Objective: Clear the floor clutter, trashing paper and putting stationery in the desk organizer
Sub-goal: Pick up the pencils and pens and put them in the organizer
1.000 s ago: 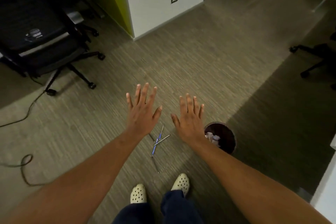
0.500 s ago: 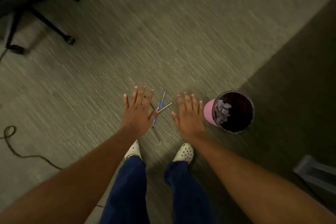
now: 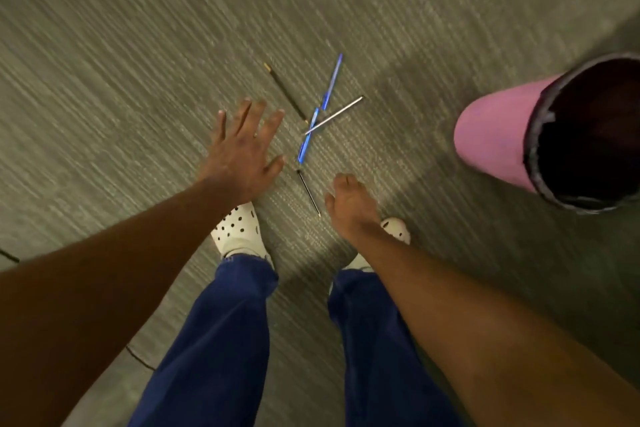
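Note:
Several pens lie crossed on the carpet in front of my feet: a dark pen [image 3: 286, 94], two blue pens [image 3: 331, 83] [image 3: 308, 137], a silver pen [image 3: 335, 114] and a thin black pen [image 3: 309, 192]. My left hand [image 3: 242, 152] hovers just left of them, fingers spread, holding nothing. My right hand [image 3: 351, 206] hangs close to the thin black pen's lower end, fingers curled downward and partly hidden; nothing is seen in it. A pink trash bin [image 3: 491, 142] with a dark liner stands at the right.
Grey striped carpet [image 3: 138, 45] covers the floor all around. My white clogs [image 3: 239, 229] and blue trousers [image 3: 221, 340] are directly below the pens. A thin black cable [image 3: 138, 357] runs along the floor at lower left.
The view has dropped closer to the floor; the chair is out of frame. My right hand has pulled back and curled its fingers down near the black pen. The left hand stays spread.

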A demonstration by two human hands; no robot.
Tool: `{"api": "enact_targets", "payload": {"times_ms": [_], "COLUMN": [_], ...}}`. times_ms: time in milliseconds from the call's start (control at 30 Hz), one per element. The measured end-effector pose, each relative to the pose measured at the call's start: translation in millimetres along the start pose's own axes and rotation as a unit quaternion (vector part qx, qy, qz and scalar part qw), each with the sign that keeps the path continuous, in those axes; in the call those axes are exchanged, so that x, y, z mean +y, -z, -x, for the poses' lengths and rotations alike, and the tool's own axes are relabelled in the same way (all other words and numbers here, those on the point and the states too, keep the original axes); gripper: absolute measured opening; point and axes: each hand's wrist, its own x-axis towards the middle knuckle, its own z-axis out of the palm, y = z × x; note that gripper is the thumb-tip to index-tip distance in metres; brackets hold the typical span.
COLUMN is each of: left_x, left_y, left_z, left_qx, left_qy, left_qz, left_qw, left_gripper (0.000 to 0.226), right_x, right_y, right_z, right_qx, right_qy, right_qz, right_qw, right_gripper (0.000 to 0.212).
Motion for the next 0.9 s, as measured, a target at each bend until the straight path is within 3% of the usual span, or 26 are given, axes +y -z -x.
{"api": "enact_targets", "payload": {"times_ms": [167,267,433,533,667,733,800,900], "left_x": [-16,-18,-11,-10,-12,-17,-21,-25], "left_y": [-72,-114,-148,-149,-141,-141,-143,-147], "left_z": [-7,-7,-2,-2,-7,-10,-14,-19], "left_qx": [0.03,-0.036,-0.141,-0.151,-0.208,-0.229,-0.218,-0.138], "left_qy": [0.054,0.1,0.15,0.24,0.328,0.335,0.324,0.326], "left_qz": [0.009,0.049,0.191,0.342,0.542,0.596,0.644,0.675], "left_qw": [0.998,0.993,0.96,0.896,0.745,0.692,0.658,0.647], "left_gripper": [0.057,0.032,0.017,0.012,0.042,0.037,0.028,0.022], "right_x": [9,4,-1,0,-9,-18,-24,-29], "right_y": [-65,-88,-108,-102,-81,-69,-54,-34], "right_z": [-49,-73,-92,-87,-80,-81,-89,-114], "right_qx": [-0.088,-0.101,-0.096,-0.085,-0.069,-0.076,-0.099,-0.16], "right_qy": [-0.041,-0.035,-0.017,-0.025,0.008,0.064,0.115,0.114], "right_qz": [-0.018,0.031,0.095,0.035,-0.142,-0.174,-0.168,-0.166], "right_qw": [0.995,0.994,0.991,0.995,0.987,0.98,0.974,0.966], "right_gripper": [0.034,0.039,0.026,0.024,0.021,0.021,0.016,0.02]}}
